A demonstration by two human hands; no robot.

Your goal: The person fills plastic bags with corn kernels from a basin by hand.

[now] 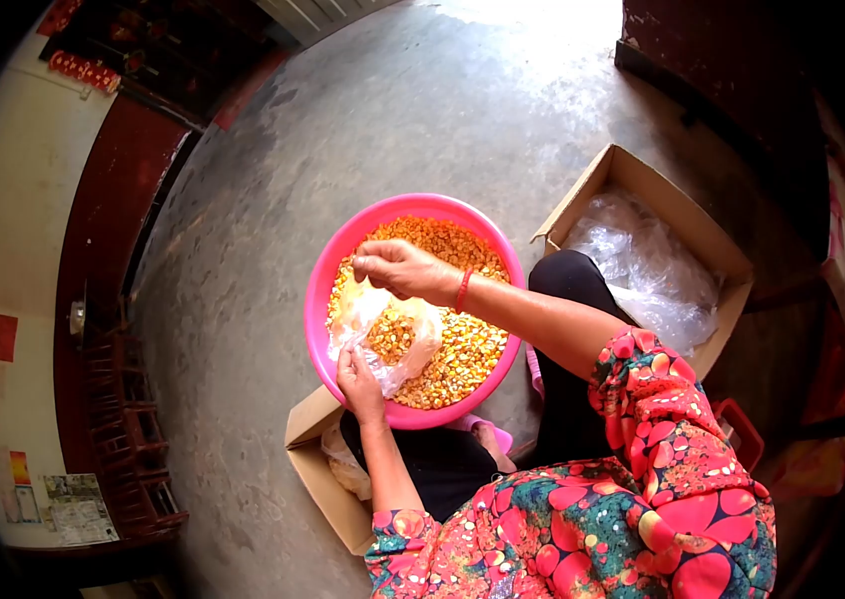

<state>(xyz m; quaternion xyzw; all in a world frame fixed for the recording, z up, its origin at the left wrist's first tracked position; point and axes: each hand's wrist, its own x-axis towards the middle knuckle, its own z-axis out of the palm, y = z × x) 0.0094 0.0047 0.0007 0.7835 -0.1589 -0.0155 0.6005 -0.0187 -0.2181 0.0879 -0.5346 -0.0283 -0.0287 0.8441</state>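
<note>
A pink basin (514, 270) full of yellow-orange corn kernels (462, 354) stands on the floor in front of my knees. Over the kernels lies a clear plastic bag (420, 367), its mouth spread, with kernels visible inside the opening. My left hand (359, 384) pinches the bag's near edge at the basin's left side. Above the far side of the bag is my right hand (402, 270), its fingers curled together with the fingertips pointing left; what they hold, if anything, is too small to make out. A red band circles the right wrist.
To the right is an open cardboard box (717, 230) with clear plastic bags (642, 260) in it. Another cardboard box (320, 489), holding a filled bag (345, 464), sits at the lower left. Wooden chairs (128, 429) line the left wall. Grey concrete floor (233, 260) surrounds the basin.
</note>
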